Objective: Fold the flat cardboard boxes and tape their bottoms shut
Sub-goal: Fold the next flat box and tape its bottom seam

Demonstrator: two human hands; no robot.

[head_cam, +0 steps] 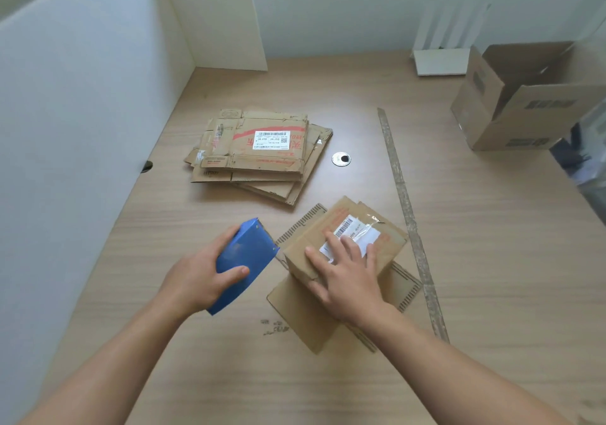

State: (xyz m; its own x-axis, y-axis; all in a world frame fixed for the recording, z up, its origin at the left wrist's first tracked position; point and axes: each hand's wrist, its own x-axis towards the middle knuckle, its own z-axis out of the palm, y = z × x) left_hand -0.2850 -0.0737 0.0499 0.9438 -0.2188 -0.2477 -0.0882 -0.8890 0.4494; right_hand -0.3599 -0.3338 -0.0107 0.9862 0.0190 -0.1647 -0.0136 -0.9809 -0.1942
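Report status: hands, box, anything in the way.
Left hand grips blue tape dispenser. Right hand presses flat on folded box. Flat stack behind, not in the way.

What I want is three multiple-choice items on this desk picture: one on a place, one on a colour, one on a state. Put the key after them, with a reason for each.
1. Where is the stack of flat boxes?
A. on the table, beyond the small box
B. on the floor
C. on a shelf

2. What colour is the tape dispenser held in the left hand?
A. red
B. blue
C. white

3. How is the right hand?
A. curled in a fist in the air
B. gripping scissors
C. flat on the small box

Key: 1 A, the stack lies on the desktop farther back than the small box. 2 B, its casing is plainly blue. 3 C, straight fingers press on the box's labelled top.
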